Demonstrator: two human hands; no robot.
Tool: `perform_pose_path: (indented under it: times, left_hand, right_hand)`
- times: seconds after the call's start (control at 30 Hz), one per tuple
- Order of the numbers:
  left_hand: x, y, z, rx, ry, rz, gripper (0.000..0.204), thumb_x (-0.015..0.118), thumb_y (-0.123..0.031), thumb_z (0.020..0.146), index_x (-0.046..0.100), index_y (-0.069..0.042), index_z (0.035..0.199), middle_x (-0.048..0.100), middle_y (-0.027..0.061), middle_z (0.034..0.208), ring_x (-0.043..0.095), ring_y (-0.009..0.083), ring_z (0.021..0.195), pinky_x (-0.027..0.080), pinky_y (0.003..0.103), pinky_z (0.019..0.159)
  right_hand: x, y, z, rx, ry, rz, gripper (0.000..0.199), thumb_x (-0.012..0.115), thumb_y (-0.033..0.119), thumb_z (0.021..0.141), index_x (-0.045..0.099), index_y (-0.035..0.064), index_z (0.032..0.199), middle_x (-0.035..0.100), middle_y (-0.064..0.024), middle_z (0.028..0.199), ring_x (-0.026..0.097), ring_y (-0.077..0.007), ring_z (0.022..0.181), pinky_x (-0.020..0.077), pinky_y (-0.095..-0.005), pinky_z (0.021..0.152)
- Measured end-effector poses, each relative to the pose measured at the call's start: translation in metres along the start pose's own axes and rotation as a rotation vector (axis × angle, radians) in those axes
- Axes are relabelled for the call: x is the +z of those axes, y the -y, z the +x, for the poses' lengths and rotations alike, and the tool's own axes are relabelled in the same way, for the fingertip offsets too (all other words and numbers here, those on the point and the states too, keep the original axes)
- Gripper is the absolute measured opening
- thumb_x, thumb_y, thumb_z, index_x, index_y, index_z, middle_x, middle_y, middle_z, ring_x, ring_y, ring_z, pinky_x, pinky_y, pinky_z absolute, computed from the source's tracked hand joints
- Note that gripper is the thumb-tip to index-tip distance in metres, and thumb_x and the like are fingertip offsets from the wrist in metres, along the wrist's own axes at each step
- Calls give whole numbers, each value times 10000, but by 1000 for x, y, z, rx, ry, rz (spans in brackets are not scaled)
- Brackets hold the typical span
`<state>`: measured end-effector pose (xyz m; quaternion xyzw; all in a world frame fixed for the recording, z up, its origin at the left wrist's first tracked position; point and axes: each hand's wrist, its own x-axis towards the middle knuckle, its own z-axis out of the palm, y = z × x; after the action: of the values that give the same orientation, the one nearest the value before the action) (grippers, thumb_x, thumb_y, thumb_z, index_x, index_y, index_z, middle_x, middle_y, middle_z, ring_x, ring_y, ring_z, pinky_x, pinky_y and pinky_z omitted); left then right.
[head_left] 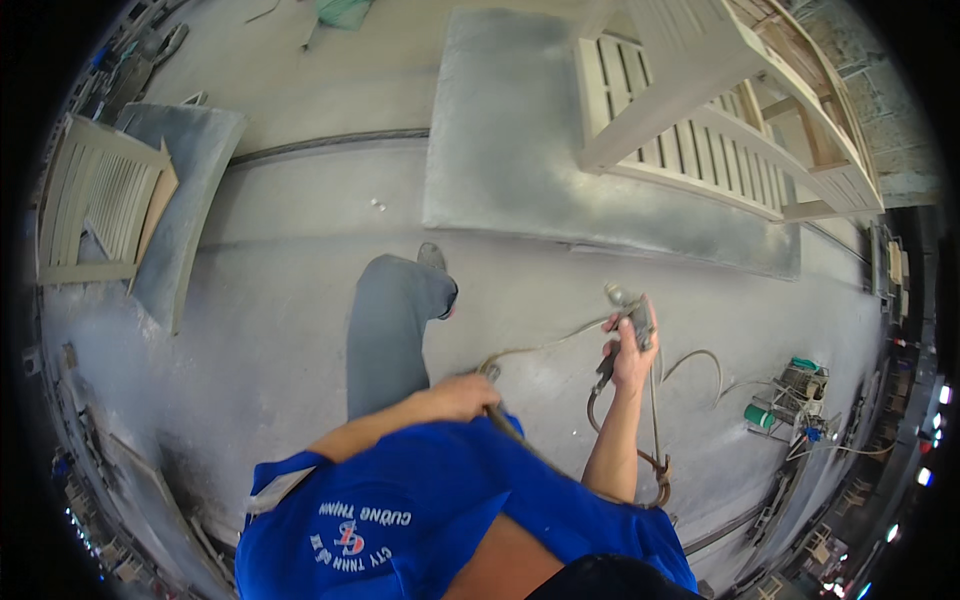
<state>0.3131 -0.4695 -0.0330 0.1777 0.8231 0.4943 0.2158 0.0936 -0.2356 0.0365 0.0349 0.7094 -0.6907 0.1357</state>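
Note:
My right hand (632, 355) is wrapped round a spray gun (641, 318), held up to the right of my body with its nozzle end pointing away from me. Hoses hang from the gun's lower end beside my right forearm. Close in front of my waist, my left hand (462, 397) is closed round a hose (507, 425). A thinner hose (545, 347) runs in a curve between the two hands. Beyond the gun stands a pale slatted wooden bench (690, 135), tilted in view, on a large grey board (500, 170).
At left, another slatted wooden piece (100, 200) rests against a grey board (205, 160). A wire cart (800, 385) with a green container (759, 416) stands at right. Hose loops (719, 372) lie on the floor. A green bundle (342, 12) lies at the far edge.

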Motion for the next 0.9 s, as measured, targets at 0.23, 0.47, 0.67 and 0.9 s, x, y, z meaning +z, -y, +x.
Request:
perform_pose_path:
  times: [0.23, 0.47, 0.67, 0.9]
  left_hand:
    - [-117, 49, -27, 90, -69, -103, 193, 722, -98, 894, 660, -99, 1077, 663, 125, 1055, 625, 353, 1072, 507, 438, 915]
    - [-305, 115, -93, 221, 143, -106, 252, 734, -140, 910, 657, -93, 1145, 695, 129, 1082, 656, 363, 1042, 528, 431, 888]
    - [-416, 134, -85, 394, 240, 11, 244, 725, -82, 900, 659, -91, 1135, 687, 104, 1059, 657, 334, 1037, 528, 420, 878]
    - [-494, 174, -29, 414, 385, -21, 250, 730, -51, 893, 683, -84, 1136, 703, 106, 1072, 672, 314, 1030, 537, 391, 885]
  right_hand:
    - [62, -6, -18, -73, -273, 199, 587, 637, 147, 1007, 398, 102, 1541, 659, -84, 981, 668, -166, 822, 470, -254, 471]
    - [192, 23, -13, -61, -718, 261, 479, 612, 149, 1025, 448, 95, 1471, 657, -70, 987, 670, -157, 818, 464, -251, 480]
    - [299, 68, -15, -249, -700, 279, 593, 636, 163, 1014, 391, 90, 1549, 665, -97, 1003, 678, -167, 821, 475, -234, 466]
    - [342, 106, 10, -418, -933, 213, 557, 616, 145, 1024, 410, 65, 1535, 666, -91, 992, 671, -148, 810, 469, -217, 461]
